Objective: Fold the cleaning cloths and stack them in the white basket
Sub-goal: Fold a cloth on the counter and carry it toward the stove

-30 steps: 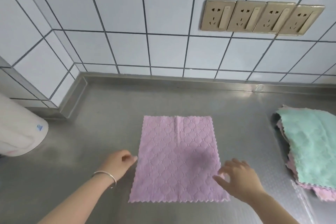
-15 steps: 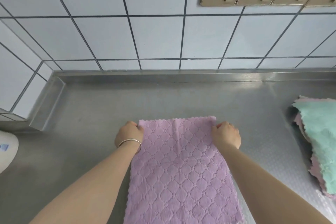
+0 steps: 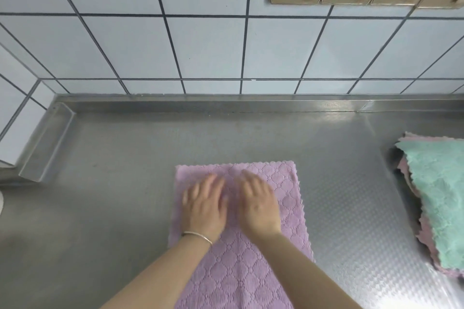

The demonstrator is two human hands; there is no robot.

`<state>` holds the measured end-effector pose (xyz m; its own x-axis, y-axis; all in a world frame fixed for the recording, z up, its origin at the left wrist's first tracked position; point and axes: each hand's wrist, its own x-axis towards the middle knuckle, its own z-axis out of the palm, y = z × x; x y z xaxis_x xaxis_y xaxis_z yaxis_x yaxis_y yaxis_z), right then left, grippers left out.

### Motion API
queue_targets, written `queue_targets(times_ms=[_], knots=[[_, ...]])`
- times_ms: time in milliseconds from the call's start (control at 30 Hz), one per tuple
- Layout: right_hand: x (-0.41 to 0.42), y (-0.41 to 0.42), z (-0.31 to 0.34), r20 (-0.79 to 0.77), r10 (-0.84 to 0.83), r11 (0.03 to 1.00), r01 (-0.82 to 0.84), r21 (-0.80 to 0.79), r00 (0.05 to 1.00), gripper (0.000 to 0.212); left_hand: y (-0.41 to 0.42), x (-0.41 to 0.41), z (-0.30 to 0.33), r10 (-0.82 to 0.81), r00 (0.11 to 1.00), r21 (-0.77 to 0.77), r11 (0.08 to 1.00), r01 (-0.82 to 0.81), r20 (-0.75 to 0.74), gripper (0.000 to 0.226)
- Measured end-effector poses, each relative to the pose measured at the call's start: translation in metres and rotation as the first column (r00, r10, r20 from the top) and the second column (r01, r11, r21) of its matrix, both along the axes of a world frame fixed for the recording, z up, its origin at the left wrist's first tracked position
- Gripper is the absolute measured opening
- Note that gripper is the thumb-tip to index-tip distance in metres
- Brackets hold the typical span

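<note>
both hands, left hand (image 3: 204, 204) and right hand (image 3: 258, 202), press flat on the purple cloth (image 3: 283, 211).

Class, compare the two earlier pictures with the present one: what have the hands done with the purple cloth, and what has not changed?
Both hands let go of the far corners and moved inward; the left hand and right hand now lie flat, side by side, on the middle of the purple cloth. The cloth stays spread on the counter, and the cloth pile stays at the right.

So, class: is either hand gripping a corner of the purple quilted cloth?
No: the left hand and right hand lie flat, fingers straight, on the purple quilted cloth.
</note>
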<state>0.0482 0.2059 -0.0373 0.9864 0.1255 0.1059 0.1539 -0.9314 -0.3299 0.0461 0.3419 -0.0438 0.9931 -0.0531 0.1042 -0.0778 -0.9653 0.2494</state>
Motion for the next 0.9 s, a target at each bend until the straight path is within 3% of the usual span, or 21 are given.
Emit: queue_targets(times_ms=[100, 233, 433, 533, 600, 700, 800, 900], knots=[[-0.022, 0.009, -0.012, -0.096, 0.089, 0.996, -0.091, -0.02, 0.991, 0.046, -0.007, -0.018, -0.02, -0.075, 0.991, 0.086, 0.993, 0.084, -0.107, 0.054], [-0.039, -0.032, -0.023, -0.113, -0.085, 0.986, 0.067, -0.154, 0.99, 0.057, 0.022, -0.02, -0.03, -0.004, 0.994, 0.148, 0.989, 0.02, -0.109, 0.059], [-0.056, -0.083, -0.018, -0.236, -0.286, 0.94, 0.224, -0.257, 0.929, 0.081, 0.069, -0.026, -0.027, 0.153, 0.97, 0.157, 0.98, -0.125, -0.187, 0.097], [-0.068, -0.085, -0.014, -0.183, -0.33, 0.915, 0.267, -0.302, 0.926, 0.075, 0.075, -0.042, -0.014, 0.162, 0.973, 0.2, 0.972, -0.128, -0.164, 0.09], [-0.083, -0.07, -0.01, -0.148, -0.283, 0.941, 0.244, -0.235, 0.948, 0.067, 0.066, -0.064, -0.008, 0.127, 0.984, 0.163, 0.981, -0.106, -0.126, 0.073], [-0.118, -0.038, -0.003, -0.118, -0.075, 0.994, 0.064, -0.094, 0.99, 0.052, 0.044, -0.106, -0.011, -0.055, 0.997, 0.053, 0.997, 0.058, -0.061, 0.056], [-0.155, -0.023, -0.002, -0.114, 0.095, 0.995, -0.098, -0.024, 0.989, 0.044, 0.031, -0.148, -0.017, -0.277, 0.96, 0.077, 0.957, 0.28, -0.04, 0.064], [-0.175, -0.023, -0.008, -0.142, 0.204, 0.974, -0.215, -0.07, 0.969, 0.048, 0.03, -0.171, -0.02, -0.29, 0.954, 0.134, 0.945, 0.299, -0.083, 0.069]])
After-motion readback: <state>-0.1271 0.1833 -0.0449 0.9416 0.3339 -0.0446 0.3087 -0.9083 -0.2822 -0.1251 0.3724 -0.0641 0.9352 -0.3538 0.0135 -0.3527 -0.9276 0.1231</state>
